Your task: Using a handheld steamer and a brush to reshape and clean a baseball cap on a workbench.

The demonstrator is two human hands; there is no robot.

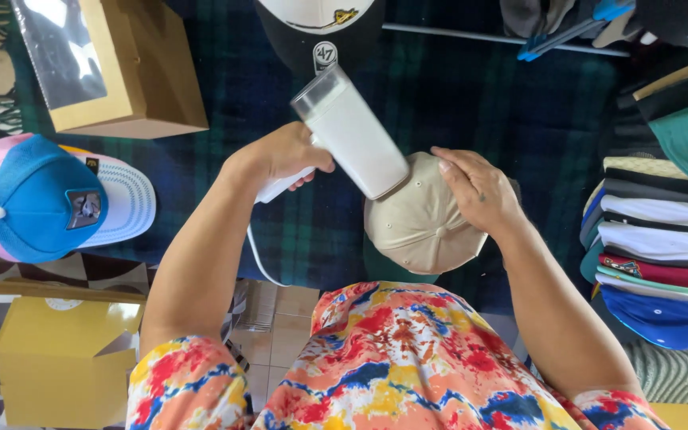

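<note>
In the head view, the left hand [290, 153] is gripping the handle of a white handheld steamer [349, 135], fingers wrapped tight, its body tilting over the beige cap [420, 227]. The right hand [478, 189] is resting on that cap's right side, fingers spread and flat, grasping nothing. The cap is lying on a dark plaid cloth [471, 103], with a blue-and-pink cap [37, 199] far to its left and a stack of folded caps [658, 255] to its right.

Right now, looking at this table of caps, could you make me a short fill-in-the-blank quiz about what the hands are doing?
1. The left hand holds a white handheld steamer aimed at a ____ cap.
2. The right hand rests on that cap's ____ side.
3. The folded caps are piled at the table's ____ edge.

Missing words: beige; right; right
</note>
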